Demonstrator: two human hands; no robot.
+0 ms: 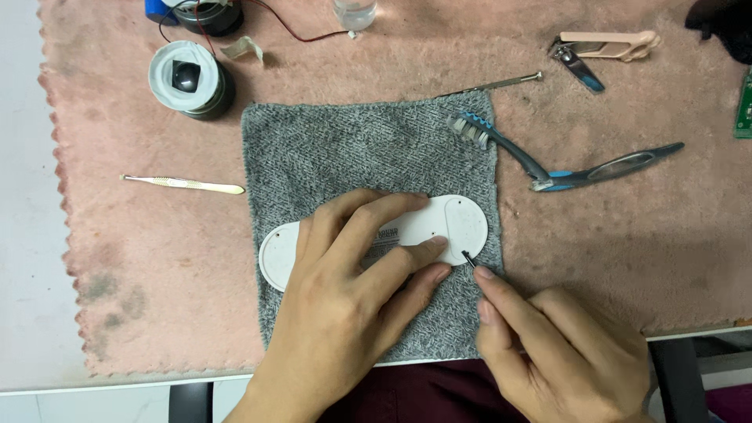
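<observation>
Head view, risk: the thin dark tool tip [468,258] sits at the edge of the white oval device [462,223]; I judge it could skid off onto the grey cloth [352,149] or nick my left fingertips if I press too hard.
Head view, left hand [352,266]: fingers spread flat, pressing the device down at the cloth's 6 o'clock.
Head view, right hand [556,345]: thumb and forefinger pinched tight on the tool, tip at the device's 4 o'clock.
Head view, surroundings: toothbrush [501,145] at 2 o'clock, tweezers [184,184] at 9 o'clock, on the pink mat [642,235].
</observation>
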